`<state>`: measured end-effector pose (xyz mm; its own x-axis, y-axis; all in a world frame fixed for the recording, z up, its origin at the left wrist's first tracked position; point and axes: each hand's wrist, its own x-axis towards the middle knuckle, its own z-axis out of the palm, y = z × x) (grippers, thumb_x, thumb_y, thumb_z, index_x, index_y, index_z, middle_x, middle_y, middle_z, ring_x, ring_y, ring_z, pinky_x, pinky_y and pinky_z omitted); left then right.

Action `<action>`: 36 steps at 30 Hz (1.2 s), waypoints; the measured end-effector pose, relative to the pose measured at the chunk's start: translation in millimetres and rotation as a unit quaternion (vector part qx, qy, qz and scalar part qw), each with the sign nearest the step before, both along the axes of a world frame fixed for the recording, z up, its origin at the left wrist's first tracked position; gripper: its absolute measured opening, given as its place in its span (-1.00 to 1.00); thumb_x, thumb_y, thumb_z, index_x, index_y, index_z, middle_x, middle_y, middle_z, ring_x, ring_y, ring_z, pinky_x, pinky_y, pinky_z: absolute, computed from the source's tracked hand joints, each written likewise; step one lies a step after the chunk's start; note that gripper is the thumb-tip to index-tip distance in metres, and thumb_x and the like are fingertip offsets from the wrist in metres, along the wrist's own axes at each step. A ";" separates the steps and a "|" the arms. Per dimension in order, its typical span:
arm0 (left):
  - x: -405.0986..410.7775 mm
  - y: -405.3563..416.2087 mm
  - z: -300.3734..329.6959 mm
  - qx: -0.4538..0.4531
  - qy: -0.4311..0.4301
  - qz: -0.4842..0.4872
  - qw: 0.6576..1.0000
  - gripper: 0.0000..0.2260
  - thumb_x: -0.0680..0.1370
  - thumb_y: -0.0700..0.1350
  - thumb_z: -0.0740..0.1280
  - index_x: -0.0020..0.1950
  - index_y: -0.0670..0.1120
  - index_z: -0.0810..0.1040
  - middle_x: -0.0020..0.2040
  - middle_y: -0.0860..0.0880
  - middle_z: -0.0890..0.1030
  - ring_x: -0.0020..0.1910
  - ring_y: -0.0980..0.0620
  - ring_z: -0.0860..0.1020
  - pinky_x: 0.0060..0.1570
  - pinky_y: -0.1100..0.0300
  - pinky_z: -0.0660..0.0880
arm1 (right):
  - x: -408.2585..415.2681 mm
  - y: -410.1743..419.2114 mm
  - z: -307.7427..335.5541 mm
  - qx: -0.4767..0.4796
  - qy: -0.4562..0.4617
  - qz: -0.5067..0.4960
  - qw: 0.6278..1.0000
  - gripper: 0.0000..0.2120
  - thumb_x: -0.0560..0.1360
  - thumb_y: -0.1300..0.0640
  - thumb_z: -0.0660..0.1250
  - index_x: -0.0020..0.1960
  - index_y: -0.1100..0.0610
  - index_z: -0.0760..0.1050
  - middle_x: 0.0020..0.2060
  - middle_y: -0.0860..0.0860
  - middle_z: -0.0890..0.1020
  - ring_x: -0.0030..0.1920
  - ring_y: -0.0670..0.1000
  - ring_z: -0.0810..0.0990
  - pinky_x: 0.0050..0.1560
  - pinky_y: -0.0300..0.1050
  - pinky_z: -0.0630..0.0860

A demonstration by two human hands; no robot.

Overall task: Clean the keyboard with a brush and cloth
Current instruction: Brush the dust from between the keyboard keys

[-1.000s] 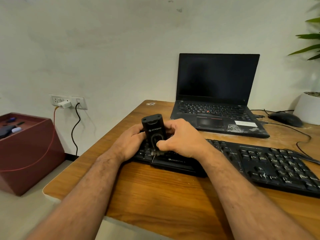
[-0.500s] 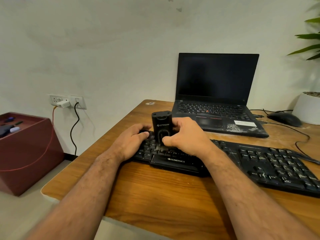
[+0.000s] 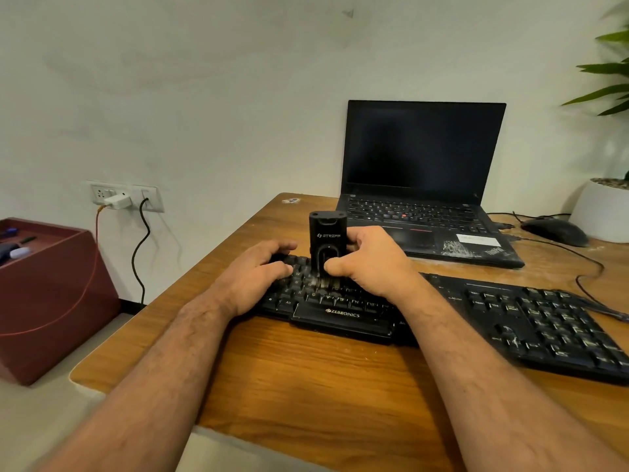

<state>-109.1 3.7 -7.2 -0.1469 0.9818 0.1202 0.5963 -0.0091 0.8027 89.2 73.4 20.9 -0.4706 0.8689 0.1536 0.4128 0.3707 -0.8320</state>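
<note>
A black keyboard [image 3: 510, 311] lies across the wooden desk [image 3: 306, 376]. A black upright brush [image 3: 326, 240] stands on its left-middle keys, pale bristles down among the keys. My right hand [image 3: 371, 264] grips the brush body from the right, thumb on its front. My left hand [image 3: 258, 274] rests on the keyboard's left end, fingers loosely bent over the keys. No cloth is in view.
An open black laptop [image 3: 425, 185] stands behind the keyboard. A black mouse [image 3: 554, 231] with its cable and a white plant pot [image 3: 602, 212] are at the far right. A maroon box [image 3: 51, 294] sits on the floor to the left, below wall sockets [image 3: 126, 199].
The brush has moved to the right along the keys with my right hand. My left hand stays on the keyboard's left end.
</note>
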 end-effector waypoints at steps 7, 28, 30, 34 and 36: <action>-3.3 4.1 -4.2 0.002 0.011 -0.007 1.000 -0.41 0.38 0.08 0.25 0.44 0.14 0.44 0.30 0.12 0.49 0.21 0.19 0.46 0.21 0.08 0.44 | -4.8 2.2 -1.1 0.022 0.011 -0.026 0.999 -0.71 0.38 0.18 0.53 0.06 -0.04 0.64 -0.12 -0.11 0.72 -0.13 -0.14 0.68 -0.21 -0.26 0.54; -2.1 2.9 -4.8 0.034 0.113 -0.036 0.992 -0.27 0.31 0.46 0.22 0.47 0.30 0.32 0.51 0.10 0.37 0.49 0.06 0.31 0.46 -0.15 0.28 | -2.3 20.7 -2.0 0.080 -0.024 -0.102 0.991 -0.78 0.34 0.10 0.53 -0.07 -0.07 0.58 -0.18 -0.11 0.67 -0.09 -0.05 0.66 -0.09 -0.08 0.61; -1.2 3.7 -4.5 0.025 0.114 -0.051 0.992 -0.26 0.31 0.48 0.22 0.46 0.28 0.34 0.40 0.13 0.46 0.37 0.11 0.43 0.39 -0.10 0.38 | -1.6 21.1 -3.9 0.079 -0.028 -0.117 0.990 -0.79 0.34 0.10 0.52 -0.11 -0.09 0.55 -0.17 -0.11 0.66 -0.04 -0.01 0.64 0.02 0.00 0.61; -0.5 4.6 -3.5 0.014 0.136 -0.069 0.988 -0.23 0.29 0.51 0.25 0.46 0.25 0.37 0.30 0.16 0.51 0.27 0.16 0.47 0.33 -0.06 0.43 | 6.8 24.1 -0.1 0.072 -0.019 -0.158 0.985 -0.79 0.35 0.09 0.51 -0.06 -0.04 0.56 -0.13 -0.07 0.65 -0.03 -0.02 0.61 -0.07 -0.11 0.57; -0.5 4.1 -3.0 0.011 0.149 -0.077 0.986 -0.19 0.26 0.54 0.28 0.46 0.24 0.37 0.30 0.16 0.51 0.28 0.15 0.47 0.34 -0.08 0.43 | 10.6 21.7 2.4 0.040 0.001 -0.107 0.993 -0.80 0.38 0.14 0.52 -0.02 0.00 0.61 -0.15 -0.09 0.68 -0.12 -0.11 0.63 -0.26 -0.24 0.47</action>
